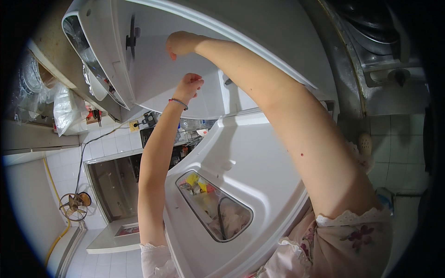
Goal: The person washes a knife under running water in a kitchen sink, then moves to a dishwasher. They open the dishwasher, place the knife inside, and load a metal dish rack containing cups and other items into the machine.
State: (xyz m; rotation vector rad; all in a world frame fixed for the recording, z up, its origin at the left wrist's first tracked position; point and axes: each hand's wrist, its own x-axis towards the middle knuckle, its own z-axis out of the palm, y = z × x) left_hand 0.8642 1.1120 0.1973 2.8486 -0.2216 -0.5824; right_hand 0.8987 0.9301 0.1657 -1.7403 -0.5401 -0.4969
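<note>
Before me stands a white appliance that looks like a countertop dishwasher, its door swung open towards me. My right hand reaches into the white chamber, wrist bent and fingers drooping; the hand's back hides whether it holds anything. Lower down, my left hand hovers at the chamber's opening with its fingers loosely curled in and nothing visible in them. A dark part like a spray arm is fixed to the chamber wall, left of my right hand. Set in the door is a see-through window with reflections on it.
A gas stove is at the upper right. At left, a clear plastic bag hangs by a shelf, with a small fan on the wall below. A plug and several bottles and dishes are behind the door.
</note>
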